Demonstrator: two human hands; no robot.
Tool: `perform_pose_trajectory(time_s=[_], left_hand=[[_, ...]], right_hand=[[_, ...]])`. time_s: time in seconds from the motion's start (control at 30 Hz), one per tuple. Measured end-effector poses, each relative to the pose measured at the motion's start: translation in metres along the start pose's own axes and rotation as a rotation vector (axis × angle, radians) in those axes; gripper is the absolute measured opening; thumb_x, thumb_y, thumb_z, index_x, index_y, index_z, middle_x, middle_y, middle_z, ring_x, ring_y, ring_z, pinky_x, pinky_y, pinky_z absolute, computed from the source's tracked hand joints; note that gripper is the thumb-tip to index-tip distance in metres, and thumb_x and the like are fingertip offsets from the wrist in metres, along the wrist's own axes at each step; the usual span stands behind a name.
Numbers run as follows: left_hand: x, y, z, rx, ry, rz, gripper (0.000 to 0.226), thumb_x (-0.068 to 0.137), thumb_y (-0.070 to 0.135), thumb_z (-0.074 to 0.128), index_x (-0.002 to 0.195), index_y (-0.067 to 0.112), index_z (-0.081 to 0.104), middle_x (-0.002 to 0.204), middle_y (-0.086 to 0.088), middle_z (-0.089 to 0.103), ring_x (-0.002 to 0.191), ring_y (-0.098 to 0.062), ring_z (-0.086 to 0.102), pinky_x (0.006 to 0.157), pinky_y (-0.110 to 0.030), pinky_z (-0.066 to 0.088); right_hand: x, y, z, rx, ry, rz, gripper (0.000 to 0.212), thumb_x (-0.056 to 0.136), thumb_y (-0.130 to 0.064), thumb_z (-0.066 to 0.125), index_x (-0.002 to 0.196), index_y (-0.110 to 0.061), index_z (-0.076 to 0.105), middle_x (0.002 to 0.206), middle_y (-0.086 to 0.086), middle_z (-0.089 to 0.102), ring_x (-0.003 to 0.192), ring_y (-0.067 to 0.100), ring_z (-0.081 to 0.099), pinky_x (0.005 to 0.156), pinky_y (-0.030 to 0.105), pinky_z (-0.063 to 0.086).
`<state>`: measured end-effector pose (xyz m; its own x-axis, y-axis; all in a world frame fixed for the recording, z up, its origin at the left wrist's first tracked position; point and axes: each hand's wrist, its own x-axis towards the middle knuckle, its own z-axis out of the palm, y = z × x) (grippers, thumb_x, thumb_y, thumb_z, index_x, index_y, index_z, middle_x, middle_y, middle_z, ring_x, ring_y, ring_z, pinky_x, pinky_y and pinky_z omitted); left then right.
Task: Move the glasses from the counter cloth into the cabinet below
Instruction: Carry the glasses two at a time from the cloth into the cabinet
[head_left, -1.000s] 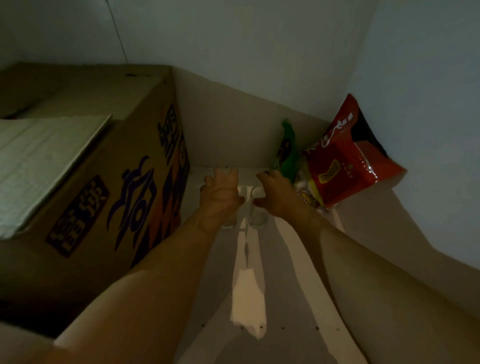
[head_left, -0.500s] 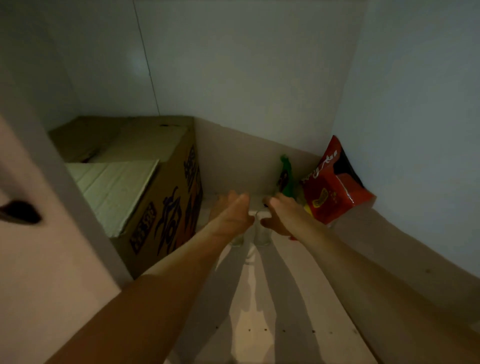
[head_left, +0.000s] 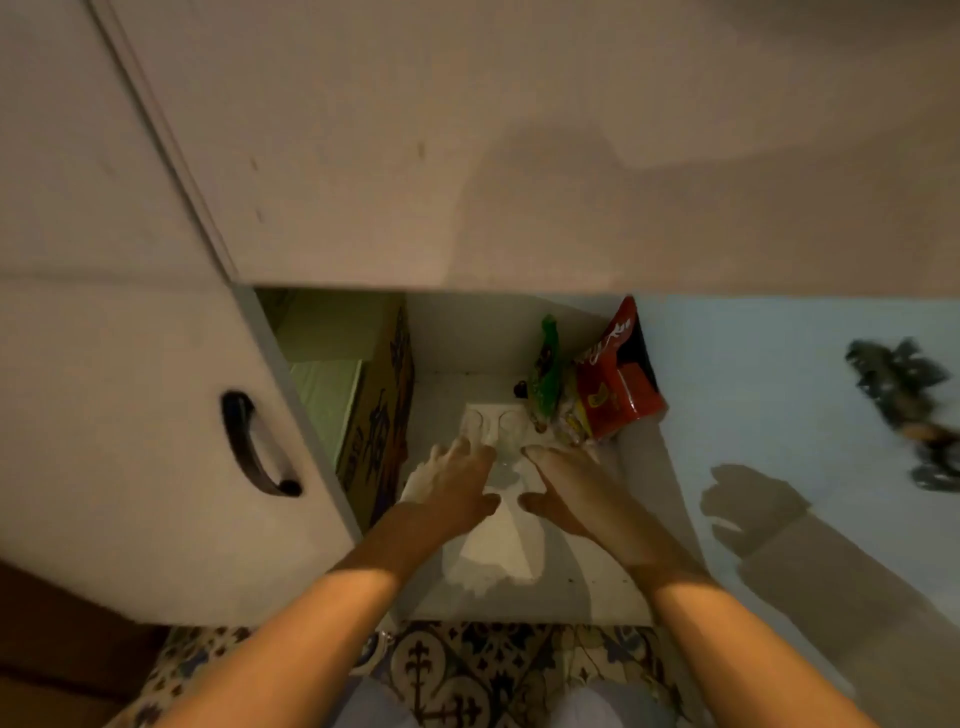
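Both hands ease back over the cabinet floor (head_left: 597, 582): left hand (head_left: 457, 483) and right hand (head_left: 566, 488) spread, fingers open, holding nothing. At twelve o'clock of them the glasses (head_left: 493, 431) stand side by side, red packet (head_left: 618, 384) at two o'clock. Best to withdraw straight, low, clear of rims. A second ago fingers wrapped the glasses; now the view sits farther out.

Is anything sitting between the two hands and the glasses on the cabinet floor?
Nothing visible. The left hand and right hand are open on either side of the glasses, which stand on the cabinet floor. The cardboard box and red snack bag sit off to the sides.
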<state>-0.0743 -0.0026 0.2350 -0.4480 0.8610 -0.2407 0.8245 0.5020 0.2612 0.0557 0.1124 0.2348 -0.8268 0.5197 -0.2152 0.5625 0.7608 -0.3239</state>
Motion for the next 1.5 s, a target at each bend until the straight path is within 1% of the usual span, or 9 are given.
perform_pose_trajectory(time_s=[0.13,0.2,0.3,0.4,0.6,0.77,0.93,1.2,1.5], left_hand=[[-0.065,0.019,-0.057,-0.015,-0.024,-0.047,0.055,0.092,0.042,0.056,0.142,0.028,0.037,0.144,-0.006,0.039,0.128,-0.031,0.040,0.100,-0.046,0.043],[-0.097,0.029,-0.094,0.019,-0.105,-0.077,0.057,0.093,0.045,0.054,0.143,0.028,0.034,0.145,-0.007,0.038,0.130,-0.031,0.038,0.101,-0.044,0.042],[-0.146,0.044,-0.150,0.070,-0.169,-0.125,0.049,0.094,0.046,0.051,0.136,0.022,0.042,0.133,-0.011,0.052,0.118,-0.031,0.052,0.092,-0.041,0.048],[-0.191,0.056,-0.209,0.077,-0.105,-0.113,0.055,0.092,0.051,0.052,0.139,0.024,0.040,0.129,-0.009,0.051,0.115,-0.031,0.051,0.091,-0.043,0.048],[-0.273,0.092,-0.327,0.044,-0.081,-0.067,0.061,0.092,0.052,0.050,0.146,0.032,0.030,0.145,0.000,0.037,0.129,-0.023,0.039,0.102,-0.039,0.042],[-0.314,0.113,-0.428,-0.030,0.027,-0.039,0.054,0.090,0.053,0.053,0.138,0.038,0.034,0.135,0.010,0.044,0.120,-0.014,0.045,0.092,-0.032,0.047],[-0.322,0.117,-0.519,-0.040,0.176,-0.032,0.060,0.091,0.054,0.053,0.144,0.040,0.029,0.142,0.011,0.040,0.128,-0.009,0.040,0.099,-0.031,0.044],[-0.296,0.088,-0.622,-0.017,0.405,-0.130,0.058,0.089,0.049,0.060,0.142,0.037,0.038,0.142,0.007,0.046,0.124,-0.013,0.048,0.091,-0.032,0.050],[-0.219,0.027,-0.668,-0.037,0.426,-0.156,0.060,0.087,0.044,0.066,0.140,0.032,0.042,0.138,0.000,0.050,0.117,-0.019,0.054,0.089,-0.034,0.052]], right_hand=[[-0.058,-0.035,-0.058,0.070,-0.072,-0.007,0.063,0.094,-0.042,0.057,0.149,-0.024,0.033,0.154,0.003,0.035,0.136,0.026,0.037,0.109,0.044,0.036],[-0.083,-0.056,-0.094,0.043,-0.125,0.020,0.066,0.094,-0.041,0.057,0.151,-0.026,0.029,0.156,0.003,0.032,0.138,0.027,0.034,0.110,0.044,0.035],[-0.124,-0.088,-0.143,-0.012,-0.157,0.015,0.065,0.092,-0.044,0.059,0.148,-0.025,0.033,0.148,0.009,0.042,0.132,0.031,0.042,0.106,0.044,0.041],[-0.169,-0.119,-0.201,0.008,-0.154,0.019,0.068,0.093,-0.046,0.058,0.150,-0.026,0.028,0.143,0.012,0.045,0.129,0.033,0.044,0.103,0.044,0.042],[-0.235,-0.186,-0.318,0.034,-0.184,-0.077,0.076,0.094,-0.045,0.057,0.155,-0.032,0.013,0.158,0.001,0.024,0.145,0.025,0.022,0.115,0.043,0.029],[-0.257,-0.234,-0.415,0.009,-0.167,-0.188,0.075,0.092,-0.046,0.059,0.152,-0.035,0.017,0.152,-0.004,0.031,0.137,0.021,0.031,0.111,0.042,0.036],[-0.253,-0.272,-0.496,-0.020,-0.083,-0.259,0.072,0.092,-0.047,0.059,0.153,-0.033,0.022,0.152,-0.002,0.033,0.137,0.019,0.032,0.111,0.035,0.035],[-0.212,-0.313,-0.573,-0.017,0.113,-0.248,0.072,0.088,-0.050,0.064,0.149,-0.042,0.026,0.156,-0.012,0.032,0.134,0.013,0.042,0.102,0.028,0.043],[-0.120,-0.350,-0.617,0.002,0.174,-0.186,0.070,0.086,-0.040,0.072,0.146,-0.035,0.037,0.154,-0.006,0.039,0.134,0.020,0.046,0.099,0.036,0.047]])
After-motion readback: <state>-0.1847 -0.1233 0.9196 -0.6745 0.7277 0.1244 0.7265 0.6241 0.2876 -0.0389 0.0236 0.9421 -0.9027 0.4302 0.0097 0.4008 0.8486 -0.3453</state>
